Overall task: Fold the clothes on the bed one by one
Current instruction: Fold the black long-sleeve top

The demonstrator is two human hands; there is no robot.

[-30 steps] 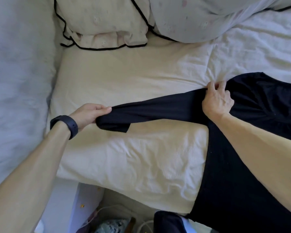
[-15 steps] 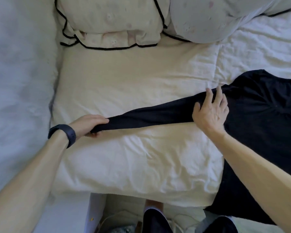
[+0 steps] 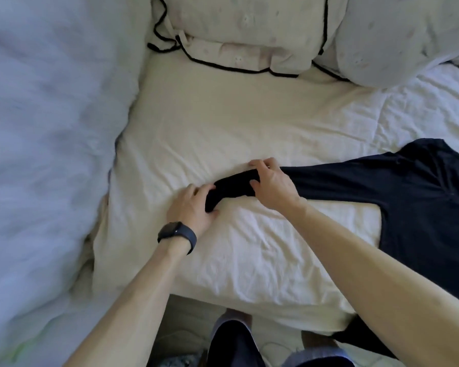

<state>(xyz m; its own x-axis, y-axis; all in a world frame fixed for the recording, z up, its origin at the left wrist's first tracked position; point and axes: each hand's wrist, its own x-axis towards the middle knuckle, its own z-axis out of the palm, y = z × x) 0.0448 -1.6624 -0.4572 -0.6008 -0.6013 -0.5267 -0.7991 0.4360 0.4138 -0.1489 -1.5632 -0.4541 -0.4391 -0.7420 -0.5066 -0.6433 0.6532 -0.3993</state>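
As we look down from the head view, we count one black shirt point(image 3: 421, 197) lying flat on the bed point(image 3: 223, 123), with one sleeve point(image 3: 232, 186) stretched out to the left of its body. Two hands meet on that sleeve: the left hand point(image 3: 194, 205) curls round its far end, and the right hand point(image 3: 272, 184) grasps it nearer the shirt's body. One watch point(image 3: 176, 234) bands the left wrist. Beyond the shirt lie two pillows point(image 3: 236, 27).
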